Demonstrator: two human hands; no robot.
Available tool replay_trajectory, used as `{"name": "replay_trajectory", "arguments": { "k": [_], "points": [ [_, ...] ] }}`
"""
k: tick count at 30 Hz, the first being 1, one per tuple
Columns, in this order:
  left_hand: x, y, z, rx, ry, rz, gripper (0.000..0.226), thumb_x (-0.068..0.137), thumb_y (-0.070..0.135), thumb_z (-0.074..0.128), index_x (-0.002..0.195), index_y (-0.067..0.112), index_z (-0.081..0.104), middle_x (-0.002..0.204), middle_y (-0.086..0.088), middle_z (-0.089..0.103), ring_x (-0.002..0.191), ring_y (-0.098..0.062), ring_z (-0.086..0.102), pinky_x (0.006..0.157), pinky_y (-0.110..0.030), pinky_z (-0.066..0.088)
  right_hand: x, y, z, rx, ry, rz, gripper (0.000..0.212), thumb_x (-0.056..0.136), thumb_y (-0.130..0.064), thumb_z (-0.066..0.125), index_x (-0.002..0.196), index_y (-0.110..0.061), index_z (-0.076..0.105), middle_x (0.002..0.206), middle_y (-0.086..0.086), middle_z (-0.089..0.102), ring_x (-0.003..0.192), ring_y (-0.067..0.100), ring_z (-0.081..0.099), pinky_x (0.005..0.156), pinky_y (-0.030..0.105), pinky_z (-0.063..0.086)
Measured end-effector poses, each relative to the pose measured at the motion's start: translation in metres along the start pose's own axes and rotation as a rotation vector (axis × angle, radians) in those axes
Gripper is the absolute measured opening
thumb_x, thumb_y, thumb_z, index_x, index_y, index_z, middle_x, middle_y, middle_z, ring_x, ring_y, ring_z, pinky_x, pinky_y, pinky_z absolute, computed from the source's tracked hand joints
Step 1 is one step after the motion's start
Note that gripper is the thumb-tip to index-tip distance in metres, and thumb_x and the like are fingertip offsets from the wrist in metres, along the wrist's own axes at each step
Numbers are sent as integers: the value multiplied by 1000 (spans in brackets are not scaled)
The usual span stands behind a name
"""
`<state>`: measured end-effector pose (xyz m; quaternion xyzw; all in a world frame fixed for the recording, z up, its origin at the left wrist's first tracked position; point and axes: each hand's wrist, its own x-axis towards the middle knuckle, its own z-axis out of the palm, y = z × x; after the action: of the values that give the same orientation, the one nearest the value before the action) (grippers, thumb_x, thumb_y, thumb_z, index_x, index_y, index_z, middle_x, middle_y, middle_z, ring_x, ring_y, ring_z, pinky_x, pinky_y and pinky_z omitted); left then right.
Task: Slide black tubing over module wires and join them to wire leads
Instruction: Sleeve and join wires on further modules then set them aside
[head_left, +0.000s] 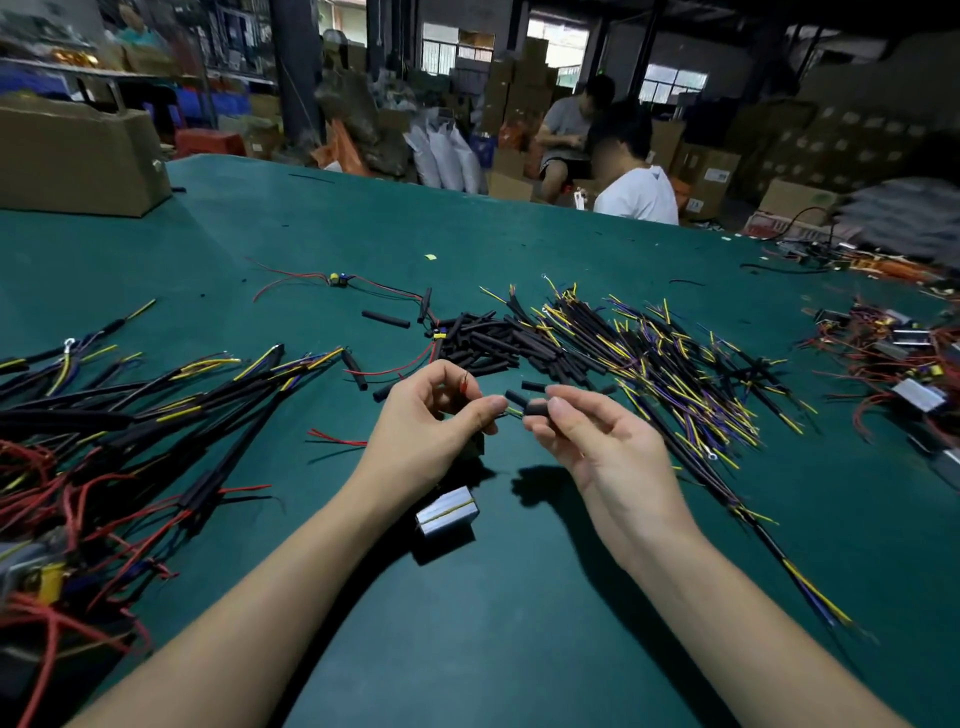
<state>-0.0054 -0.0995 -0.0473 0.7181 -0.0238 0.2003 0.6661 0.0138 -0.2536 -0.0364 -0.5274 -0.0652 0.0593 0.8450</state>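
Green matting covers the workbench (519, 623) where a person's two bare forearms reach in from the bottom edge, seen from a head-worn camera. Held above the mat, the left hand (431, 415) has its fingers curled, thumb and forefinger pinching thin wires (511, 412) that run toward the other hand; a red wire tip (466, 382) pokes up between its fingers. Just beside it, the right hand (592, 441) pinches a short piece of black tubing (535, 407) between thumb and forefinger, the tubing's end meeting the wires. A small silver module (448, 511) hangs below the left hand, close over the mat; its link to the pinched wires is hidden by the palm. Beyond the hands lies a heap of cut tubing pieces (488, 340), and to its right a spread pile of wire leads (665, 364) in black, yellow and purple. Finished bundles (156, 405) with red wires crowd the left of the bench. More modules (904, 353) with red wires sit at far right. A cardboard box (72, 156) stands at the far left corner. Behind the bench, two seated people (597, 145) work among stacked cartons.
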Motion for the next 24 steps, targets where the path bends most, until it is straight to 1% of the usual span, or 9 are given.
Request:
{"name": "replay_trajectory", "arguments": {
  "k": [3, 7, 13, 21, 24],
  "points": [
    [0, 0, -1, -18, 6, -9, 20, 82, 15, 72, 77, 11, 53, 60, 0, 67, 61, -20, 52, 63, -35, 42, -1, 1, 1, -26, 33, -14, 7, 87, 1, 60, 88, -2, 66, 74, 10, 72, 64, 15, 68, 64, 18, 54],
    [-1, 0, -1, -12, -3, -6, 20, 83, 16, 71, 77, 11, 53, 61, 0, 67, 61, -20, 52, 60, -31, 42, -4, 8, 1, -111, 44, -42, 5, 86, -3, 63, 86, -4, 68, 73, 7, 72, 62, 14, 67, 61, 17, 53],
    [1, -1, -2, -5, -8, 1, 20, 82, 19, 72, 77, 13, 54, 62, -1, 68, 61, -19, 53, 60, -31, 42, -3, 11, 0, -143, 82, -103, 11, 87, -2, 63, 81, -8, 69, 69, 4, 71, 61, 13, 66, 60, 17, 52],
    [2, -4, -2, -6, -36, 12, 20, 83, 19, 72, 75, 15, 53, 62, 0, 66, 60, -17, 53, 59, -29, 43, -2, 13, 1, -203, 42, -148, 11, 88, -2, 63, 81, -9, 69, 67, 2, 70, 61, 12, 66, 59, 17, 51],
    [2, -4, -2, 4, -62, 19, 20, 83, 20, 71, 76, 14, 53, 62, 1, 66, 59, -13, 53, 58, -24, 43, -2, 14, 2, -239, 10, -152, 10, 87, -2, 64, 82, -9, 70, 68, 1, 70, 60, 12, 65, 57, 17, 50]
  ]
}}
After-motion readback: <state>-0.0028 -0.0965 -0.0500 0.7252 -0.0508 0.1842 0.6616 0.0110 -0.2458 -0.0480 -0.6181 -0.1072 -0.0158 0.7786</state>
